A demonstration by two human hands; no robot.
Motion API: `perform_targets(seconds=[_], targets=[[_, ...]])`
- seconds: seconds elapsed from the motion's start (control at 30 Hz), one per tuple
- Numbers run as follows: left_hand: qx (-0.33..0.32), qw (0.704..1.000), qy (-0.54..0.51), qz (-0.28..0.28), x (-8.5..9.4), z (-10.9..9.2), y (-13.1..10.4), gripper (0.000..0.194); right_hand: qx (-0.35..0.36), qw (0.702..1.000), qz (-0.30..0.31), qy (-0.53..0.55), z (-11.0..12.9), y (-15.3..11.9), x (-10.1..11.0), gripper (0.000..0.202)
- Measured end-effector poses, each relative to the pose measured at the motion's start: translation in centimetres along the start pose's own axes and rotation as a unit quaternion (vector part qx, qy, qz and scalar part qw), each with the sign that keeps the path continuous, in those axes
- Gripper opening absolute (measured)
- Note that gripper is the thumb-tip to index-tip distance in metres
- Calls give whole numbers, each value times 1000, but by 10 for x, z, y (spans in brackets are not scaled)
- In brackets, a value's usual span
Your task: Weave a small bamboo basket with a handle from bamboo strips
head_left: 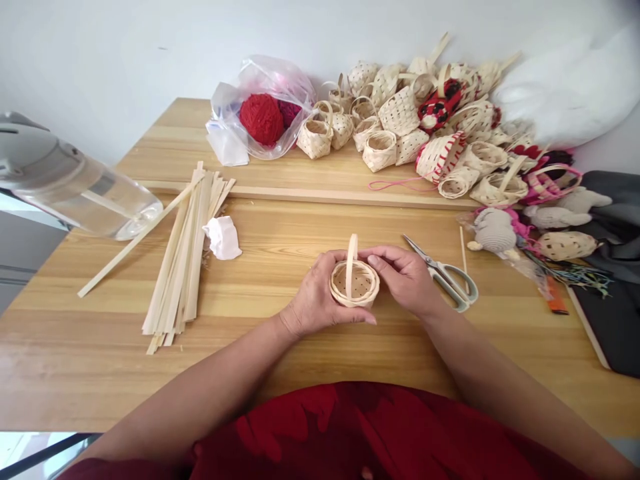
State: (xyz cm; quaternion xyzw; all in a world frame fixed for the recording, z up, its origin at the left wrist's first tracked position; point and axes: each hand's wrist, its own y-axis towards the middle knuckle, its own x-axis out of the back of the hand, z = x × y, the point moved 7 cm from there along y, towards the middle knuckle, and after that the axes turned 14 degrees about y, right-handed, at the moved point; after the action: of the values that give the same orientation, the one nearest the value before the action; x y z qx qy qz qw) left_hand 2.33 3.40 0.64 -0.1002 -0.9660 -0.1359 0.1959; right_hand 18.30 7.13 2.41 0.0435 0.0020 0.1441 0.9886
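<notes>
A small woven basket (pixel 367 291) with an upright handle is held between my two hands over the table (pixel 280 347). My left hand (pixel 316 291) wraps around its left side, with the thumb along the near wall. At the basket's far right rim, my right hand (pixel 401 275) pinches with thumb and fingers; the fingers behind the rim are partly hidden. Just right of that hand lie scissors (pixel 444 272) with pale handles, their blades pointing away to the left.
Flat pale strips (pixel 175 267) lie in a bundle on the left, near a clear water bottle (pixel 95 183) and crumpled white tissue (pixel 223 238). Many small woven baskets (pixel 380 148) crowd the back right, beside a plastic bag holding red yarn (pixel 261 119). A wooden ledge (pixel 300 192) crosses the table.
</notes>
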Motion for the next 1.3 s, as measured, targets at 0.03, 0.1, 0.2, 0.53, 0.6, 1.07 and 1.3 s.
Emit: perform_targets(seconds=[0.03,0.1,0.2,0.53,0.6,1.07,1.3], targets=[[15,999,-39,5,-1,2,0,97,-14,1000,9,5,-2,1,0,23],[36,993,-111,16,-3,4,0,95,-46,998,30,21,-6,2,-2,26],[51,981,-188,21,-4,6,1,92,-101,990,58,76,-14,1,-5,33],[45,949,-310,39,-6,5,4,88,-152,962,86,209,-29,1,-9,41],[52,947,-313,47,-6,4,4,88,-153,961,86,214,-30,1,-10,42],[100,923,-367,63,-2,12,1,83,-165,947,90,260,-24,1,-14,45],[112,917,-376,68,-1,14,3,91,-145,948,93,266,-20,0,-15,43]])
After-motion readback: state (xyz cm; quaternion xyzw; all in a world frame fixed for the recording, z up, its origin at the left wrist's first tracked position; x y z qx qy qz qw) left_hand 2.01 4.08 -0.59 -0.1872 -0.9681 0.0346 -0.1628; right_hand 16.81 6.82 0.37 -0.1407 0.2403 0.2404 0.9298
